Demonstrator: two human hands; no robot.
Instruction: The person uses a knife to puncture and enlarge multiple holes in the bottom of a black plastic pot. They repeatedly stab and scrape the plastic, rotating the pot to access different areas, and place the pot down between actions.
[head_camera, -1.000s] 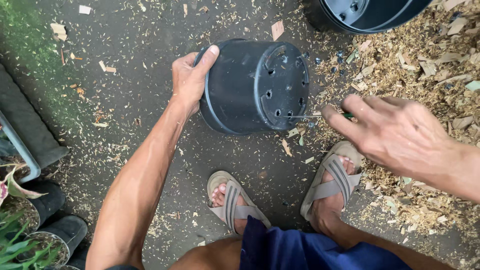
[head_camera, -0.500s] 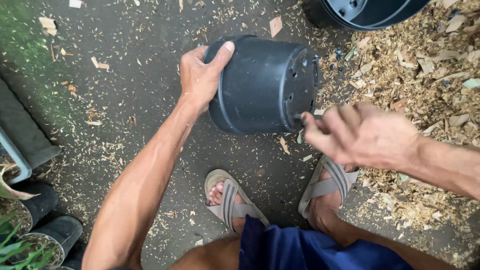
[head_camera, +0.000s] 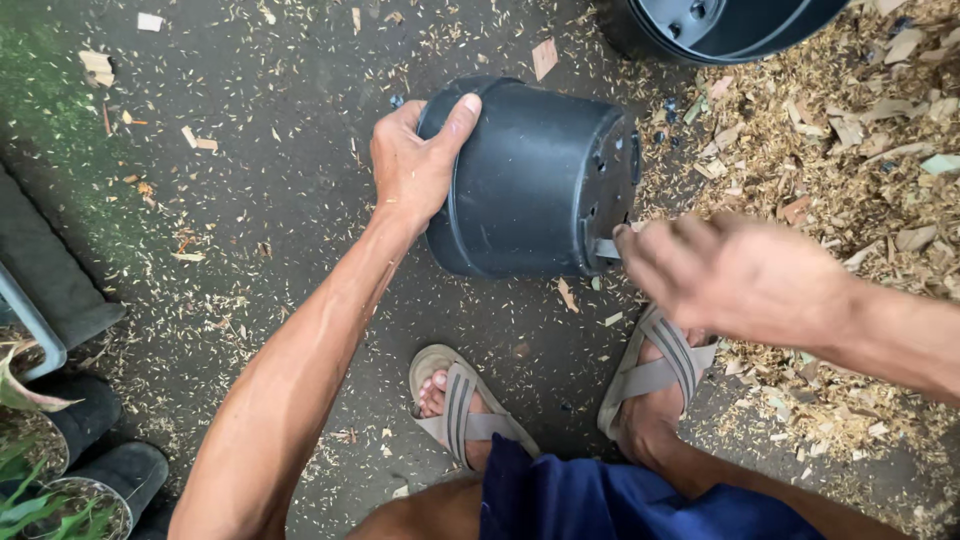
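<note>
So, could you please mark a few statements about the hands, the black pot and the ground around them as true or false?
1. The left hand grips the rim end of the black pot. True.
2. The black pot stands upright. False: it lies on its side, its holed base turned toward the right hand.
3. The right hand is at the pot's base. True, though blurred.
4. The person is barefoot. False: both feet wear sandals.
5. A second black pot sits at the top edge. True.
6. The wood shavings are piled on the left. False: they lie on the right.
</note>
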